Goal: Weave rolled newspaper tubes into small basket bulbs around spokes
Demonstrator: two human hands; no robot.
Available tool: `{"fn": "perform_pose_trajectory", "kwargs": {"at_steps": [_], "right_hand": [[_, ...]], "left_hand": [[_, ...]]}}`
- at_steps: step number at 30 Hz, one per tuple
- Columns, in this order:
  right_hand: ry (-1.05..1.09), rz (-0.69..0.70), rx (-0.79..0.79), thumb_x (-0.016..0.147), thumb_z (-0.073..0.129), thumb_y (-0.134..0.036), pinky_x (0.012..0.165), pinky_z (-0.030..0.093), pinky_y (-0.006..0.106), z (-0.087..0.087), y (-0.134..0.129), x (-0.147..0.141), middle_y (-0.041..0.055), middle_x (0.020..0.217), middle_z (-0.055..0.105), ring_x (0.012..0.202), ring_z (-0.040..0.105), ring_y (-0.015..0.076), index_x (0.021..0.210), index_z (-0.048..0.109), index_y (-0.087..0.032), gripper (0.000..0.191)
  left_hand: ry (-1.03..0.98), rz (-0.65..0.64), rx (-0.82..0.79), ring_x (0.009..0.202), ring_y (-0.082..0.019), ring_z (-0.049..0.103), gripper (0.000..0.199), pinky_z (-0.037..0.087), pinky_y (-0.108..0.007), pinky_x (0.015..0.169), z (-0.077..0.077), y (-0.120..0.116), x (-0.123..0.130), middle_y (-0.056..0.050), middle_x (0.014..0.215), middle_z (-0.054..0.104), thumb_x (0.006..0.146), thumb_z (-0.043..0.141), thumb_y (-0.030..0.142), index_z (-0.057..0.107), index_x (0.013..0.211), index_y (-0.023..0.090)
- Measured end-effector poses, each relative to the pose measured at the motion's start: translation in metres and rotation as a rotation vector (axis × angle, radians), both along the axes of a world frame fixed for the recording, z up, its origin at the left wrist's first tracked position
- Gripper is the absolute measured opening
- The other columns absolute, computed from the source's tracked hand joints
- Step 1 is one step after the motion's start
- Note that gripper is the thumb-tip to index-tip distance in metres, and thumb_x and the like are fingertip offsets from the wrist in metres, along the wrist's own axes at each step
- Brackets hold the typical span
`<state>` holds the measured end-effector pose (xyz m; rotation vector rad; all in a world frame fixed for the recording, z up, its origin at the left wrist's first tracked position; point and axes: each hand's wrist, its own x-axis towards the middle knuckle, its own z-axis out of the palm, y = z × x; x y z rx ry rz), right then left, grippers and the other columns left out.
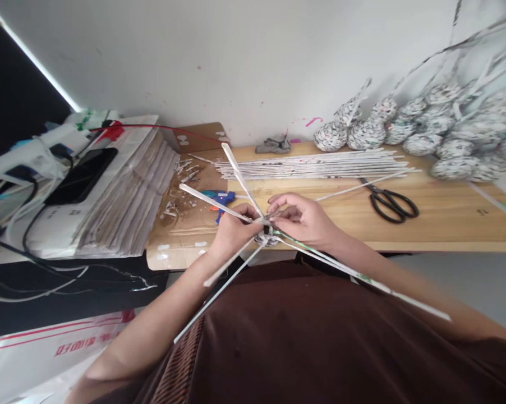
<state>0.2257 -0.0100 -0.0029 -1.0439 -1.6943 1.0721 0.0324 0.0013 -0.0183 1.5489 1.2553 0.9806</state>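
Observation:
A small woven piece of rolled paper [266, 240] is held near the table's front edge, with several long paper strips sticking out in different directions. My left hand [236, 227] is closed on its left side, thumb against the strips at the centre. On the right, my right hand [297, 219] pinches a strip at the top of the piece, its fingers curled. Two strips point up and away, two run down to the left, and others stretch down to the right across my right forearm.
Behind the hands lies a row of paper rods [312, 167]. Black scissors [390, 203] rest at the right, a blue glue gun [223, 199] at the left. Woven paper shapes [366, 134] stand along the wall. A paper stack [139, 191] holds a phone [82, 175].

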Motion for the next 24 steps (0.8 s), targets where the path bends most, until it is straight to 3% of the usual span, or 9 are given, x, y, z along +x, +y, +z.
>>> {"fn": "perform_pose_trajectory", "kwargs": {"at_steps": [7,12,18,24], "right_hand": [[-0.058,-0.025,0.171,0.081,0.073,-0.029,0.064,0.052,0.024,-0.001,0.007,-0.003,0.0051,0.092,0.070,0.073,0.066,0.0142,0.084,0.069,-0.020,0.010],[0.040,-0.138,0.009,0.084,0.069,-0.035,0.051,0.048,0.024,-0.017,0.008,-0.005,-0.0002,0.070,0.066,0.055,0.061,0.0128,0.084,0.062,-0.021,0.015],[0.142,-0.136,-0.020,0.087,0.066,-0.038,0.063,0.053,0.026,-0.026,0.005,-0.009,0.0006,0.078,0.068,0.065,0.065,0.0140,0.088,0.060,-0.022,0.018],[0.157,-0.090,0.012,0.089,0.065,-0.037,0.066,0.053,0.027,-0.025,0.002,-0.012,0.0015,0.080,0.069,0.069,0.066,0.0151,0.090,0.059,-0.022,0.016]], "left_hand": [[-0.018,-0.100,-0.024,0.056,-0.011,0.058,0.010,0.047,-0.023,0.055,0.012,0.007,0.003,0.003,0.060,0.062,0.062,0.073,0.016,0.064,0.066,0.016],[-0.059,-0.070,-0.096,0.054,-0.012,0.059,0.012,0.048,-0.024,0.054,0.012,0.006,0.001,0.002,0.060,0.063,0.067,0.075,0.022,0.065,0.067,0.016],[-0.089,-0.084,-0.108,0.058,-0.014,0.063,0.014,0.053,-0.026,0.055,0.009,0.000,-0.001,-0.002,0.068,0.070,0.069,0.078,0.026,0.072,0.076,0.016],[-0.114,-0.032,-0.143,0.052,-0.012,0.059,0.022,0.049,-0.024,0.051,0.002,-0.002,0.000,-0.003,0.062,0.070,0.068,0.083,0.033,0.074,0.073,0.014]]}}
